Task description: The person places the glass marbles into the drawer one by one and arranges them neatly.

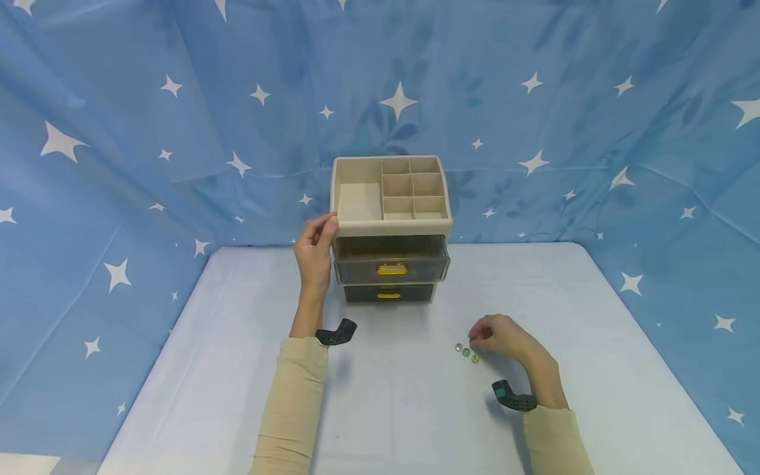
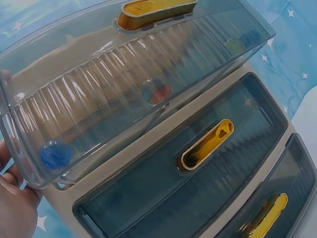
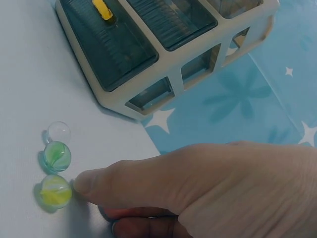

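A cream desktop drawer organizer [image 1: 386, 228] stands at the back of the table, its smoky clear top drawer [image 2: 109, 94] pulled out. My left hand [image 1: 315, 251] holds the organizer's left front corner, fingers against the open drawer's side. Inside that drawer lie a blue marble [image 2: 55, 154], a red-and-clear marble [image 2: 156, 91] and blurred yellow and blue ones at the far end. On the table sit a clear marble [image 3: 59, 132], a green marble [image 3: 57, 156] and a yellow marble [image 3: 56, 191]. My right hand [image 1: 501, 338] is beside them, thumb near the yellow one; its curled fingertips are partly hidden.
Divided compartments [image 1: 412, 188] form the organizer's top. Lower drawers with gold handles are closed, including the middle drawer [image 2: 188, 163]. Blue star-patterned cloth [image 1: 398, 59] hangs behind and beside the white table [image 1: 392, 409].
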Demonstrator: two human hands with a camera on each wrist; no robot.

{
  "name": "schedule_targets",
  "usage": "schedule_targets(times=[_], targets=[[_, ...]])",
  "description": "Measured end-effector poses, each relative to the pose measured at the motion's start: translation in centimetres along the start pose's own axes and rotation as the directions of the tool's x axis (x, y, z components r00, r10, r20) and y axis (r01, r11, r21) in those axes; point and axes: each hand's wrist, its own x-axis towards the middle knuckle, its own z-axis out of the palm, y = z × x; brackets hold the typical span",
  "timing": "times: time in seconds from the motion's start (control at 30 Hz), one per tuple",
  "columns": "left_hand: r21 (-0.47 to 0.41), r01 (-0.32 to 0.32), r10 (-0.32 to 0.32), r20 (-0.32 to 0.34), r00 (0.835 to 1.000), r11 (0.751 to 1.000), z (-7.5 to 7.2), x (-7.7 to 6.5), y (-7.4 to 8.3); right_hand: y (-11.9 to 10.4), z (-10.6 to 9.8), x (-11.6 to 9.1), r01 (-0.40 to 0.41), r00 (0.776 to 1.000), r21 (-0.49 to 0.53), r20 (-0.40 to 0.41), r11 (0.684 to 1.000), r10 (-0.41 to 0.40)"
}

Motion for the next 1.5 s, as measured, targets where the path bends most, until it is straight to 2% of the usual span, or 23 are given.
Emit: schedule_targets(times=[0.53,0.73,1.03,1.3,1.5], targets=[[-0.002,-0.003,0.003,-0.002,1.000,1.000,0.0,0.1,-0.1,-0.1,0.1,0.4,-0.018,0.999,-0.011,-0.029,1.000,0.018],[-0.011,-0.013,0.013,0.004,1.000,1.000,0.0,0.2,-0.2,-0.5,-0.3,0.4,0.045,0.997,-0.026,-0.067,0.999,-0.047],[-0.019,-0.021,0.022,0.012,1.000,1.000,-0.1,0.2,-0.2,-1.1,-0.7,0.0,0.132,0.979,-0.062,-0.147,0.989,-0.140],[-0.024,-0.015,0.015,0.008,1.000,1.000,0.0,0.1,-0.2,-1.9,-1.2,-0.5,0.197,0.947,-0.094,-0.240,0.976,-0.214],[-0.024,-0.013,0.013,0.013,1.000,1.000,-0.1,0.1,-0.1,-2.5,-1.3,-0.7,0.198,0.935,-0.108,-0.278,0.974,-0.221]])
